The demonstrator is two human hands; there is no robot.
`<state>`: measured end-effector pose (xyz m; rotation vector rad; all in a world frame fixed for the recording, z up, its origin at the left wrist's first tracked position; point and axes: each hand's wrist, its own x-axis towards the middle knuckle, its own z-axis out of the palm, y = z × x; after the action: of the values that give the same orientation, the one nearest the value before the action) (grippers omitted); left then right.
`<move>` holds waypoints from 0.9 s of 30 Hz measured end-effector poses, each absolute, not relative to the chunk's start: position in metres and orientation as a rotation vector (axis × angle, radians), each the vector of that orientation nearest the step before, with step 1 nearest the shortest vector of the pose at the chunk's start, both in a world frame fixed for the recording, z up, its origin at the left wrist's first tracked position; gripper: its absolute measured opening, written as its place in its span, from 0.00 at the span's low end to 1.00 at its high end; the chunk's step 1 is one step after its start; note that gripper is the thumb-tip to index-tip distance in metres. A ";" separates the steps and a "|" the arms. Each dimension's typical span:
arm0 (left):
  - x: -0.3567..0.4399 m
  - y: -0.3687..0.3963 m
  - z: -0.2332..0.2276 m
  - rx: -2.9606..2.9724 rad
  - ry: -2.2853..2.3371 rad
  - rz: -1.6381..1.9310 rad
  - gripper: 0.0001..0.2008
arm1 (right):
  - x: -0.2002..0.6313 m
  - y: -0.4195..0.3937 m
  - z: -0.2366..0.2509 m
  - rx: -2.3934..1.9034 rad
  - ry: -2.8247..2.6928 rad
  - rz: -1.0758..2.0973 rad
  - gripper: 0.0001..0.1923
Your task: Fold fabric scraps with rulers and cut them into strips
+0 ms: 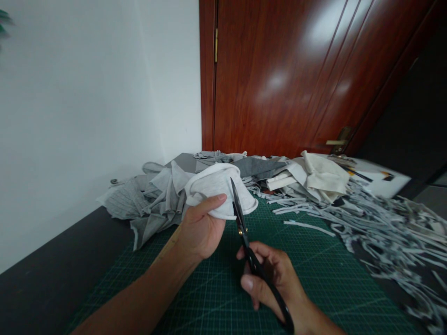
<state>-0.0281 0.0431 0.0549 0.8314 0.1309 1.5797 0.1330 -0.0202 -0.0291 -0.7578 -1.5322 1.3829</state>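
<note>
A pale grey piece of fabric (213, 186) with curled edges is held up above the cutting mat. My left hand (202, 228) pinches its lower edge, thumb on top and the fingers hidden beneath. My right hand (272, 274) is closed around the handles of black scissors (243, 228), which point up and away from me. Their blades lie at the right part of the fabric's lower edge, one blade in front of the cloth and the blades slightly apart. Below both hands spreads the green gridded cutting mat (216, 288).
Grey cloth scraps (157, 190) are heaped at the left. Cream fabric (324, 179) and darker pieces lie at the back, before a brown door (272, 79). Many thin cut strips (377, 242) pile along the right, with one loose strip (309, 226) on the mat. A white wall (87, 93) rises at left.
</note>
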 end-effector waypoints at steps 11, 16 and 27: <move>-0.027 0.043 0.051 0.846 0.173 1.562 0.36 | 0.133 -0.021 -0.032 -0.719 -1.522 1.389 0.22; -0.026 0.040 0.052 0.852 0.187 1.536 0.38 | 0.133 -0.020 -0.031 -0.731 -1.519 1.385 0.22; -0.024 0.038 0.052 0.880 0.203 1.517 0.39 | 0.133 -0.022 -0.033 -0.738 -1.528 1.372 0.22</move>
<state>-0.0240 0.0377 0.0520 0.8804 0.2033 1.5171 0.1333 -0.0215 -0.0328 -0.7381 -1.5284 1.3720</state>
